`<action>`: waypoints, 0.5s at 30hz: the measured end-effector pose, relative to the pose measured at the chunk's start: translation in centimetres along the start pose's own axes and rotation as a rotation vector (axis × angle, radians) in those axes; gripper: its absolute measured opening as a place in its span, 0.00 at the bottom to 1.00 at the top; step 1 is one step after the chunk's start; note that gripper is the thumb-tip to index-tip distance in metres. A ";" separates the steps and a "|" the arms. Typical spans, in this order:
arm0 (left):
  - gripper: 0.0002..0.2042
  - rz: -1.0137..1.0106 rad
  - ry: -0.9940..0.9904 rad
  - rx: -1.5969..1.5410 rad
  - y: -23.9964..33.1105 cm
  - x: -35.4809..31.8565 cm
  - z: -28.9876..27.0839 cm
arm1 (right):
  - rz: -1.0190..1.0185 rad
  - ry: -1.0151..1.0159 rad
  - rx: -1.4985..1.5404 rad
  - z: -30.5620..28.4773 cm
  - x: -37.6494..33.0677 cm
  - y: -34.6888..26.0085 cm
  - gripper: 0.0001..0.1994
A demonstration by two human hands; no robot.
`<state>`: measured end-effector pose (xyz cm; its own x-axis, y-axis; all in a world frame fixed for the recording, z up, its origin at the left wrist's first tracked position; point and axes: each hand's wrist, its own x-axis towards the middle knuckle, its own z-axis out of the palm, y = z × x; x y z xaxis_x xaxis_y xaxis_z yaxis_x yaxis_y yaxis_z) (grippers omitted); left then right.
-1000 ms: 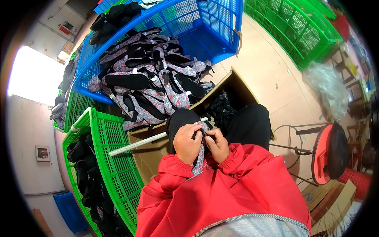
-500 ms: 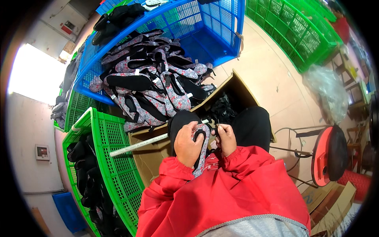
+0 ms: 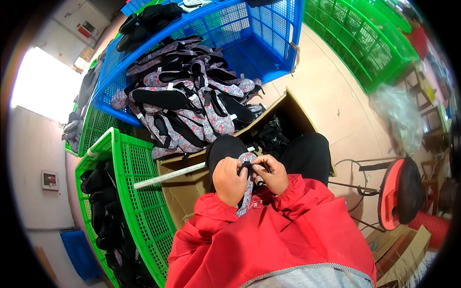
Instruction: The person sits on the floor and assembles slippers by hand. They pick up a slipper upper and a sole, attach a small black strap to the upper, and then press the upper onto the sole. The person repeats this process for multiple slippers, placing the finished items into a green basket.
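Over my lap, my left hand (image 3: 228, 181) grips a floral grey-and-pink fabric shoe (image 3: 247, 201) with a dark lining, fingers wrapped over its side. The rounded end of the shoe points away from me, and its other end hangs toward my red jacket. My right hand (image 3: 272, 176) is closed in a pinch at the shoe's opening, close beside the left fingertips. A small dark piece shows between the two hands; what the right fingers pinch is too small to make out. Beyond my knees, an open cardboard box (image 3: 301, 115) contains loose black pieces (image 3: 272, 134).
A blue crate (image 3: 240, 54) ahead holds a heap of similar floral shoes (image 3: 222, 124). At left, a green crate (image 3: 146, 192) holds black shoes (image 3: 102, 211); a white pipe (image 3: 170, 175) lies across the box. A green crate (image 3: 379, 62), plastic bag (image 3: 396, 115) and red-and-black round object (image 3: 392, 192) are at right.
My right hand has come in to the left, from beside the shoe onto its opening. Both hands' fingertips are now close together, and the shoe's opening is more covered.
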<state>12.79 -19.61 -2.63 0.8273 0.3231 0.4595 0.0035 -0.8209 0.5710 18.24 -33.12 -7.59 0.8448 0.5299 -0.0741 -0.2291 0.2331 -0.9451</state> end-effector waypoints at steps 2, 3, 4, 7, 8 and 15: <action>0.12 0.035 0.021 0.001 0.1 0.0 -0.2 | -0.025 -0.051 -0.021 -0.4 0.1 -0.5 0.04; 0.13 0.053 0.030 -0.006 0.2 0.0 -0.3 | -0.039 -0.076 -0.031 -0.7 0.2 -0.7 0.04; 0.13 0.071 0.038 -0.013 0.3 0.0 -0.4 | -0.025 -0.037 0.031 -1.0 0.3 -0.8 0.04; 0.14 0.141 0.086 -0.065 0.9 0.1 -0.8 | -0.010 0.112 0.164 -2.3 0.9 -1.0 0.03; 0.14 0.159 0.094 -0.076 1.1 0.1 -0.9 | 0.008 0.194 0.179 -2.8 1.1 -1.1 0.04; 0.14 0.208 0.187 -0.121 1.1 -0.5 -1.0 | 0.149 0.095 -0.144 -7.0 2.2 -3.1 0.18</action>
<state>11.85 -20.17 -1.57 0.6854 0.2441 0.6860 -0.2315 -0.8203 0.5231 24.14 -38.37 -7.01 0.8502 0.4688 -0.2397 -0.2894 0.0357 -0.9565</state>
